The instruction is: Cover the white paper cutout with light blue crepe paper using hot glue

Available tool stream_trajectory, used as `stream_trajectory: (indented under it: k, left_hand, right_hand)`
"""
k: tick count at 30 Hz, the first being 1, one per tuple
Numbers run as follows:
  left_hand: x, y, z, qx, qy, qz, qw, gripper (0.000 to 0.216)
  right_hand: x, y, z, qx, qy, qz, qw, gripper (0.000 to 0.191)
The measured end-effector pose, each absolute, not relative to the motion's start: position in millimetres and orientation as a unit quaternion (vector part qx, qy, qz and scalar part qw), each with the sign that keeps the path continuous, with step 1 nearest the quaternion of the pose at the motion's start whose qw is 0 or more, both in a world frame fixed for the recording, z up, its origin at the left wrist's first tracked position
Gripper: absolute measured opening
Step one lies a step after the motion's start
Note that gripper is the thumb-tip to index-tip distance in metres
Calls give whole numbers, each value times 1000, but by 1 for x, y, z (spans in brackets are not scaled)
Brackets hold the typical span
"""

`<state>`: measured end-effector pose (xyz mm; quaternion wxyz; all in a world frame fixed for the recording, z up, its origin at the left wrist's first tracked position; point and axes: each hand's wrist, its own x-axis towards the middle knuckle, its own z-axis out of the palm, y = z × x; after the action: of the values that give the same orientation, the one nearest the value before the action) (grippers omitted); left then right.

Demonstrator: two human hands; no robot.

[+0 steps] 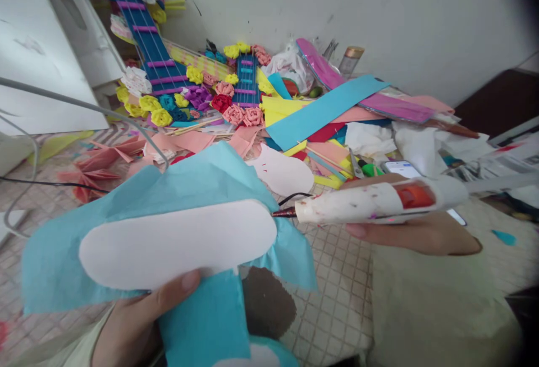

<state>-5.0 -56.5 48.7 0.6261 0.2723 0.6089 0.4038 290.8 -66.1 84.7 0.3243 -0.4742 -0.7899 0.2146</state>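
Two hands, one glue gun

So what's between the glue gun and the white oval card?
The head view shows just a thin edge of blue tissue paper; the glue gun nearly touches the white oval card.

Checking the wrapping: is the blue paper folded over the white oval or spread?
Spread under: blue paper shows round the bare white oval.

— Any writing you can read here?
— None. The printed sheets at the right edge carry dark marks, too blurred to make out.
— The phone screen?
— Lit, but nothing legible. The glue gun and the white cutout show no readable label either.
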Motion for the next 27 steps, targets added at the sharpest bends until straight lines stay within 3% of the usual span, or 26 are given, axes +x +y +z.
stream_trajectory:
  k: [4, 9, 19, 27]
  left_hand:
    - [-6, -56, 48, 275, 616, 402, 619, 64]
    - [-6, -55, 48, 292, 619, 408, 604, 63]
    - [-3, -53, 52, 319, 625, 411, 582, 63]
    - [-5, -52, 52, 283, 611, 400, 621, 71]
  right_hand:
    - [292, -66, 85, -424, -848, 195, 251, 34]
    - [295, -66, 83, -425, -853, 167, 251, 37]
    - [292, -67, 85, -444, -837, 212, 239, 7]
    - [294, -68, 86, -440, -839, 216, 235, 6]
